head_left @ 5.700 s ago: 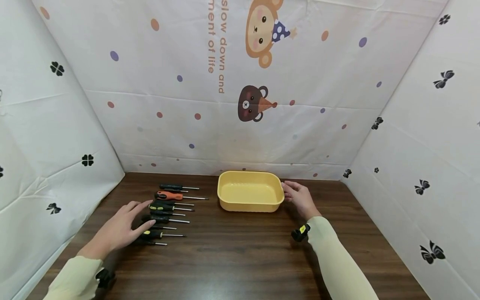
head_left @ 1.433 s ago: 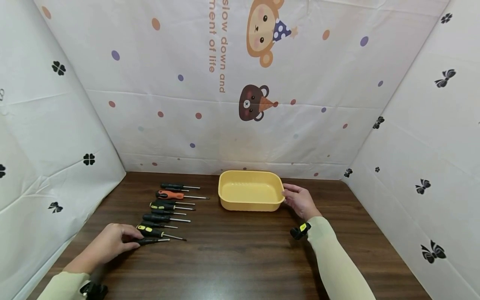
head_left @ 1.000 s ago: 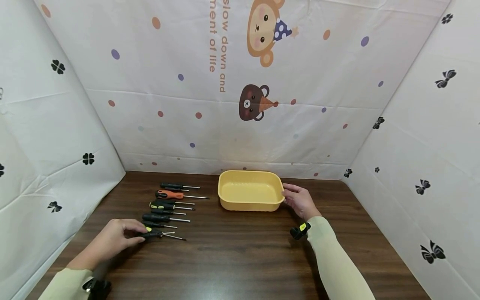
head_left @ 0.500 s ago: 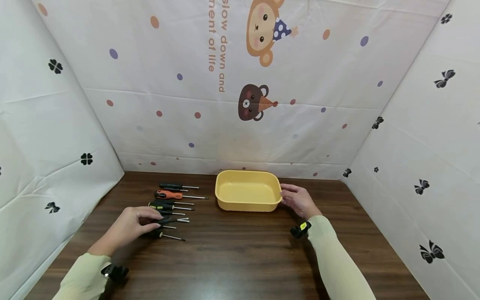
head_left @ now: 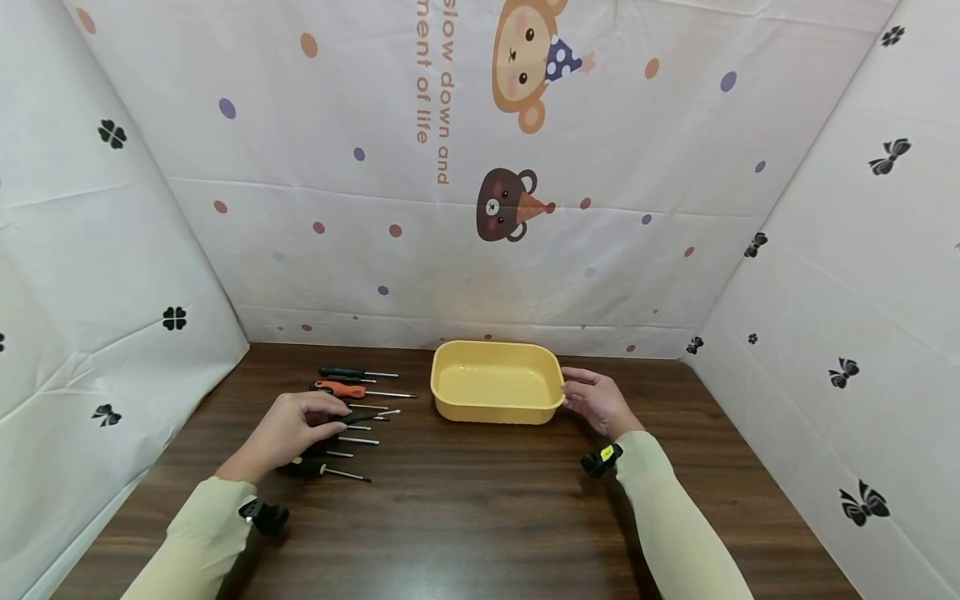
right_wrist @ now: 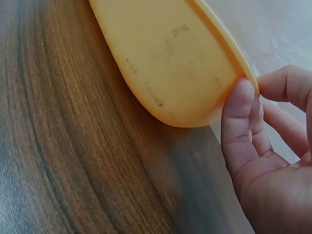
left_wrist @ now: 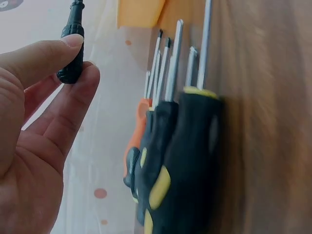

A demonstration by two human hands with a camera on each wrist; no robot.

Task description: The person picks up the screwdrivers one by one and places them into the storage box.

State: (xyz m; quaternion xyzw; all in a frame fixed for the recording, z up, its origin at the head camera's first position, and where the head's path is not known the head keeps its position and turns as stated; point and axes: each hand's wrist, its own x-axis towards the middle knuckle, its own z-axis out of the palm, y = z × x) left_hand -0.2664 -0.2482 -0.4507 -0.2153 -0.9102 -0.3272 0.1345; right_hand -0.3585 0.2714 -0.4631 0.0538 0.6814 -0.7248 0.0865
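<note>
My left hand (head_left: pixel 295 427) pinches a small black screwdriver (left_wrist: pixel 74 46) by its handle between thumb and fingers. In the left wrist view it is raised beside the row of screwdrivers; in the head view it overlaps the row's middle. That row includes an orange-handled screwdriver (head_left: pixel 347 389) and a thick black-and-yellow screwdriver (left_wrist: pixel 190 141), with shafts pointing right. A yellow plastic box (head_left: pixel 495 413) stands at the back of the table, nothing inside it. At its right end my right hand (head_left: pixel 600 405) grips the rim, with the thumb (right_wrist: pixel 239 105) against the outer wall.
The dark wood table (head_left: pixel 465 508) carries everything. White patterned sheets enclose it, with a back sheet (head_left: pixel 337 275) right behind the box and side sheets at left and right. More black screwdrivers (head_left: pixel 341 372) lie at the row's far end.
My left hand has picked the small black screwdriver from the row's near end and carried it away from me and rightward over the others. The box has shifted slightly left, the right hand still on it.
</note>
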